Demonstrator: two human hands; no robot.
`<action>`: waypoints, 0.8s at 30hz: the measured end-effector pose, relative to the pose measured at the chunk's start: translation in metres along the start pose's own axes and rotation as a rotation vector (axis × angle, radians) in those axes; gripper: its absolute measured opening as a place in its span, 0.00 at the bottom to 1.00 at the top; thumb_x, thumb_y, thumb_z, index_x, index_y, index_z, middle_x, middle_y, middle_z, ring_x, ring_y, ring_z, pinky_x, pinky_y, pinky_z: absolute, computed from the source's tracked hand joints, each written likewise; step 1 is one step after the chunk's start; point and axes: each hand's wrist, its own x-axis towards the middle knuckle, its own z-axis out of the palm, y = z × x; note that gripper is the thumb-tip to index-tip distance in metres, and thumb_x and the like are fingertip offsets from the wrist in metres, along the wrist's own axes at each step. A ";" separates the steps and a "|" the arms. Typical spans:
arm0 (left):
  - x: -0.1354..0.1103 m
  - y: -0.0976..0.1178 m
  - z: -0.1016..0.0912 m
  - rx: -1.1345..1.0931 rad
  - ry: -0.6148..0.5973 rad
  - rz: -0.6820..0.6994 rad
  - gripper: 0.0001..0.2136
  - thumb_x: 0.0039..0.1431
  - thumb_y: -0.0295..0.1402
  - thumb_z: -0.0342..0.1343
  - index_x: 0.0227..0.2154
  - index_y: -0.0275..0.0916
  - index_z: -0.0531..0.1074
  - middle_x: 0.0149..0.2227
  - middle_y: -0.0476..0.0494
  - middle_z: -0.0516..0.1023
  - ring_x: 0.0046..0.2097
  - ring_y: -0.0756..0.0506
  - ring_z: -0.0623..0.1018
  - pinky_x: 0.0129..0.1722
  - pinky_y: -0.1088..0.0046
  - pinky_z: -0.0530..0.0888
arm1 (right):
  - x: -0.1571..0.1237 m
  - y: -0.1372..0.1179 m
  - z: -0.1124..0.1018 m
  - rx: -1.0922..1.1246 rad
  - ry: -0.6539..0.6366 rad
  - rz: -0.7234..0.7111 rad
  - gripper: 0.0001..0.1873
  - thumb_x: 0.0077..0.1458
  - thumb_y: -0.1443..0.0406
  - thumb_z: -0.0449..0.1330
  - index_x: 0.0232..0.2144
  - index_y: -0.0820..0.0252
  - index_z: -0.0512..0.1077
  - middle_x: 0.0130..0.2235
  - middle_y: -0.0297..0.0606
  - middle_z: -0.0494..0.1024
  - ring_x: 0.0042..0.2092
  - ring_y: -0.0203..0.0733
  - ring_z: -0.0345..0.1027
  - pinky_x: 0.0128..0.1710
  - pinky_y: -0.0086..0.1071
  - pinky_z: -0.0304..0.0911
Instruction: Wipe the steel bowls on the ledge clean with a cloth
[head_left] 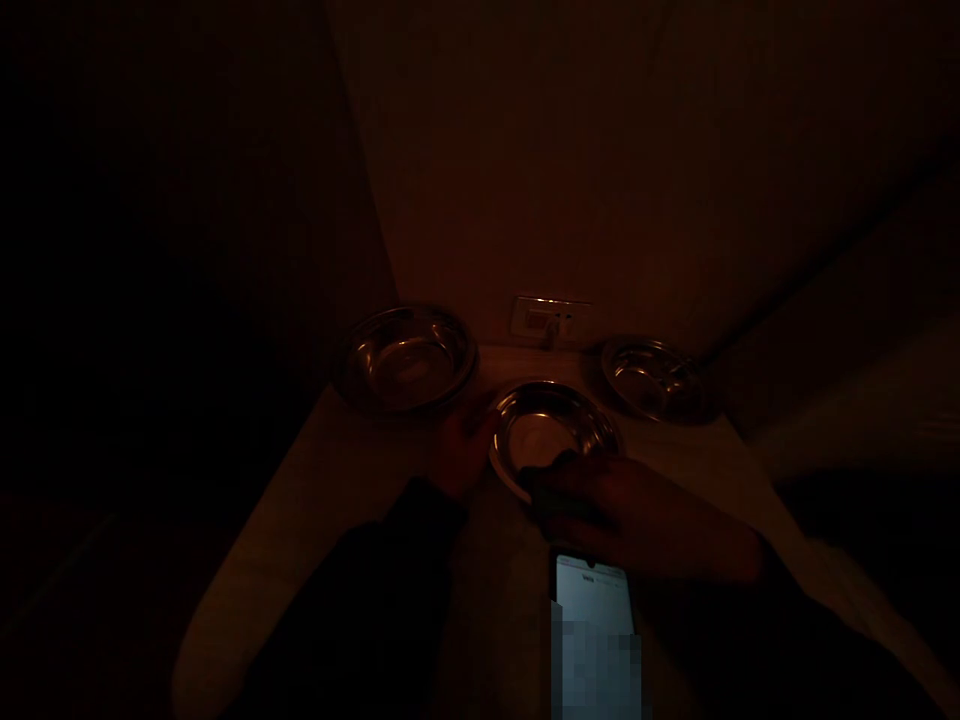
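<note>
The middle bowl sits near the table's back edge, left hand by its rim, right hand bent over a dark thing; I can't tell how tight they grip. Work here looks started, not done; the left bowl and right bowl, by the back corners, sit untouched.

Phone before central dish; wall socket behind
</note>
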 end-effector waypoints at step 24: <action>-0.016 0.004 0.014 -0.024 -0.242 0.048 0.21 0.52 0.29 0.51 0.51 0.37 0.68 0.35 0.45 0.80 0.34 0.47 0.79 0.32 0.72 0.76 | 0.017 0.015 0.020 -0.140 0.163 0.059 0.25 0.65 0.56 0.43 0.57 0.63 0.64 0.59 0.48 0.67 0.59 0.51 0.60 0.58 0.47 0.58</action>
